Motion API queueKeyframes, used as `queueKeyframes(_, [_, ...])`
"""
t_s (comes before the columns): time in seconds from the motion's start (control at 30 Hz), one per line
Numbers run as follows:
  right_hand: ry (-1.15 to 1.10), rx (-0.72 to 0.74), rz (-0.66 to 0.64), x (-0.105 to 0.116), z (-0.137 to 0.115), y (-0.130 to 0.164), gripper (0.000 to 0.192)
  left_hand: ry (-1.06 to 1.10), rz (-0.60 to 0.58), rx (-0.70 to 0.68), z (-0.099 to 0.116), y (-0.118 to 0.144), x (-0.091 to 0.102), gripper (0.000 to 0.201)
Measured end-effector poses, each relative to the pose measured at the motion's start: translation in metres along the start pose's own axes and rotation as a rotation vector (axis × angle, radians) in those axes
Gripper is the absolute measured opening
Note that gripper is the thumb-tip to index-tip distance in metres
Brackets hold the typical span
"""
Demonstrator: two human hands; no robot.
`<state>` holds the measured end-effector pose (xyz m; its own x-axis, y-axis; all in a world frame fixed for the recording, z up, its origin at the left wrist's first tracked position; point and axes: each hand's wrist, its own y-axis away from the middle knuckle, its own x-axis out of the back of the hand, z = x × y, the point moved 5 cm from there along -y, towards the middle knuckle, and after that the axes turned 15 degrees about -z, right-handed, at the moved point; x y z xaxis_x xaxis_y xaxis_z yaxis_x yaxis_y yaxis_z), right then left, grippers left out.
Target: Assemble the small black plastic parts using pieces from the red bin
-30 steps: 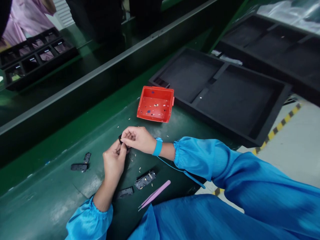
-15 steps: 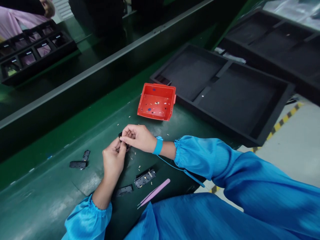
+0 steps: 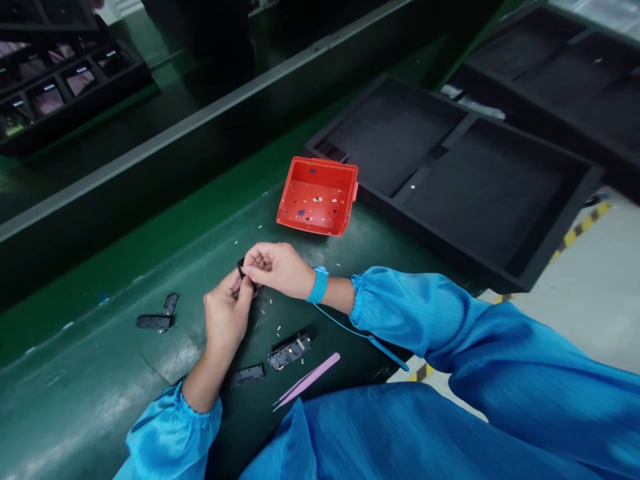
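Two bare hands meet over a green workbench (image 3: pixel 100 387). The left hand (image 3: pixel 225 320) and right hand (image 3: pixel 278 268) both pinch one small black part (image 3: pixel 242 269), fingertips closed on it just above the bench surface. Compared with a second ago, the hands hold the same pose; only the view has drifted, so the fiddling with the part appears ongoing. Near the left forearm lie a dark circuit module (image 3: pixel 290 351) and pink tweezers (image 3: pixel 307 381). A red bin (image 3: pixel 345 200) sits just beyond the hands.
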<state>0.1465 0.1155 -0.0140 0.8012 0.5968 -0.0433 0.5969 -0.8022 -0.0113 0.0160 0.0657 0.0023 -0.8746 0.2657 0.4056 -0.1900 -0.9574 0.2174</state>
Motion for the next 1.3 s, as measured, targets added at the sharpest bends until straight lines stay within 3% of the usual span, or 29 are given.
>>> queueKeyframes(0.43, [-0.06, -0.021, -0.031, -0.001, -0.001, -0.001, 0.012, -0.114, 0.013, -0.02, 0.003, 0.001, 0.002, 0.035])
queueKeyframes(0.6, [-0.006, 0.009, 0.015, -0.002, 0.0, -0.001, 0.009, -0.132, 0.003, -0.04, 0.0, 0.0, 0.001, 0.037])
queueKeyframes(0.83, [0.079, 0.066, 0.192, 0.005, -0.006, 0.004, 0.009, 0.158, 0.03, -0.002, -0.002, -0.001, -0.002, 0.041])
queueKeyframes(1.1, [0.115, 0.048, 0.092, 0.003, -0.012, 0.002, 0.015, 0.324, -0.11, 0.013, -0.012, -0.004, -0.002, 0.042])
queueKeyframes(1.3, [0.043, 0.046, 0.04, 0.004, -0.006, 0.0, 0.014, 0.342, -0.107, -0.003, -0.012, -0.005, -0.002, 0.038])
